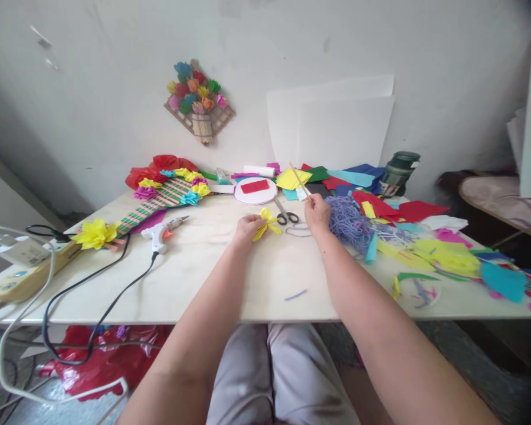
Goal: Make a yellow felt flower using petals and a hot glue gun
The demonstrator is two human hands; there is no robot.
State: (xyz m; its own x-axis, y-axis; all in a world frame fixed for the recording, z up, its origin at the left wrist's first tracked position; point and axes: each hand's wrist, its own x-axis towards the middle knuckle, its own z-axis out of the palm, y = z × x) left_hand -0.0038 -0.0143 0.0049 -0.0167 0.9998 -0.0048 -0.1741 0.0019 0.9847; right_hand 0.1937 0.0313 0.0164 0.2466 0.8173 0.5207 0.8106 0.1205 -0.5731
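Observation:
My left hand [248, 228] is closed on a yellow paper flower [266, 224] just above the middle of the table. Its petals spread out to the right of my fingers. My right hand [317, 211] grips a thin wooden stick [299, 179], which points up and to the left. Between my hands lie scissors [287, 216] with dark handles, blades toward the back. Beside my right hand is a heap of purple yarn [349, 221]. A loose yarn strand [298, 230] lies near the scissors.
A glue gun [160, 233] and a power strip [30, 268] with cables are on the left. Behind them sits a woven piece [159, 206] with paper flowers. A white disc [255, 190] carries red paper. Coloured paper scraps [446, 257] and a dark bottle [399, 174] occupy the right.

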